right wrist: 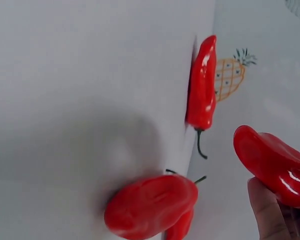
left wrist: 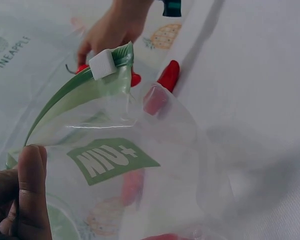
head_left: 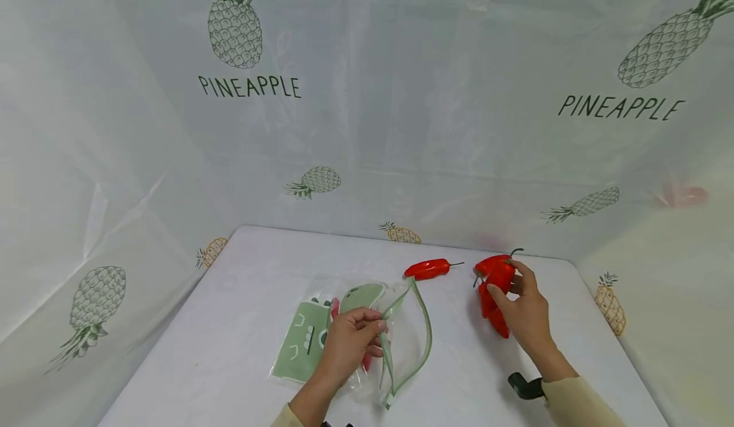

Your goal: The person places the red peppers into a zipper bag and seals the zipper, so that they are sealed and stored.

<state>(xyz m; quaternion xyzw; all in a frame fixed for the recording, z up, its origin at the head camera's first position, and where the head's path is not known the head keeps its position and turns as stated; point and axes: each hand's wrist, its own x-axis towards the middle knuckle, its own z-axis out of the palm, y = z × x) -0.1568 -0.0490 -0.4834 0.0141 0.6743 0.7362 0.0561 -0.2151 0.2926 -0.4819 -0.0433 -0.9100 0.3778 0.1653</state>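
On a white-covered table, a person's left hand [head_left: 346, 345] pinches the edge of a clear plastic bag with a green-trimmed mouth [left wrist: 115, 159], which gapes toward the right. The right hand [head_left: 529, 312] grips a glossy red pepper with a green stem [head_left: 501, 275], raised above two more red peppers [right wrist: 150, 207]. Another long red pepper [head_left: 427, 269] lies near the back edge, between bag and right hand. Left of the left hand lies a flat green packet with white cartoon markings [head_left: 301, 345].
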